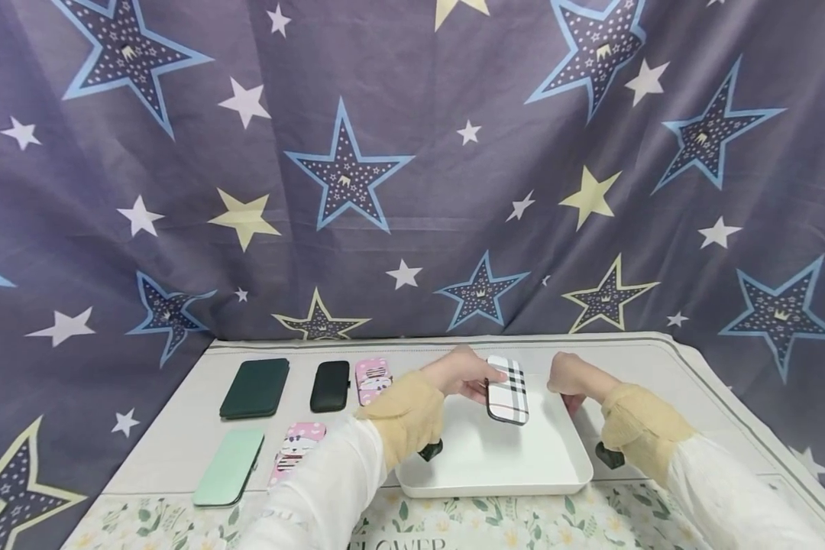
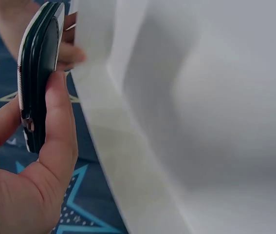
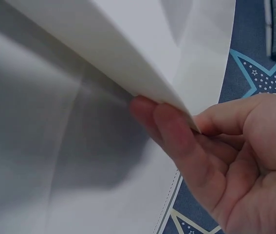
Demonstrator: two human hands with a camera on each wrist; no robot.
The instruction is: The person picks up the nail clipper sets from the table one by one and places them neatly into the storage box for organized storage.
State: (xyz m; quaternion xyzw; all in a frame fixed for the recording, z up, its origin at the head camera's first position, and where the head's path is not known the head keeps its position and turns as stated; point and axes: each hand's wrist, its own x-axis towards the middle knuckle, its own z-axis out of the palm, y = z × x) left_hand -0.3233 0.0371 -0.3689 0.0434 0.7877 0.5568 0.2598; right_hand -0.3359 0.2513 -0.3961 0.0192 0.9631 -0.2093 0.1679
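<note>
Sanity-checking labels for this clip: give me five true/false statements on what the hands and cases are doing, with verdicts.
1. The left hand holds the black-and-white plaid case. True.
2. The right hand is touching nothing. False: the right hand pinches the rim of the white tray.
3. The black case lies between the dark green case and a pink cartoon case. True.
4. The mint green case stands on end inside the white tray. False: it lies flat on the table, apart from the tray.
5. The mint green case is nearer the head camera than the dark green case. True.
</note>
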